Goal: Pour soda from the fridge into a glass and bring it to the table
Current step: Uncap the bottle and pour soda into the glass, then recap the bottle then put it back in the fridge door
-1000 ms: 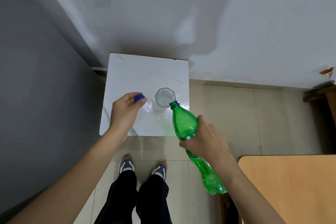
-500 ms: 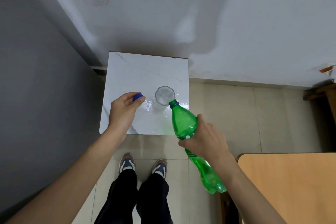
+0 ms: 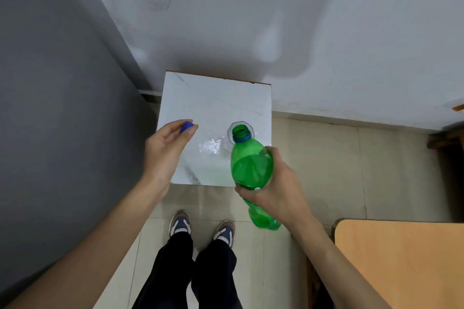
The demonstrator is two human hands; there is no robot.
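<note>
A: The right hand (image 3: 273, 183) is wrapped around the middle of the green bottle (image 3: 251, 173), fingers curled over the label band, thumb up near the shoulder. The left hand (image 3: 165, 150) pinches the blue cap (image 3: 187, 126) between thumb and fingertips.

B: Where's the glass?

A: On the white marble-look top (image 3: 208, 103), near its right edge. The bottle's open neck covers most of it from this angle, so only the rim (image 3: 229, 130) shows around the mouth. The bottle is held close to upright, mouth open, above or just in front of the glass; I cannot tell which.

B: How will that bottle behave?

A: I'd judge it thin and soft. Partly emptied plastic gives under a squeeze, so a hard grip could push soda out while the cap is off. The mid-body hold looks sensible. Weight seems modest.

B: And the glass?

A: Clear, hard, breakable, and I can't read how full it is. The top beside it glistens (image 3: 211, 144), which may be wet, so the outside could be slippery. I'd take it low around the wall with a full hand, not by the rim, and lift it straight up.

B: Then where?

A: The wooden table (image 3: 401, 263) sits at lower right, near the person's feet. A short carry, best done level and slow.
</note>
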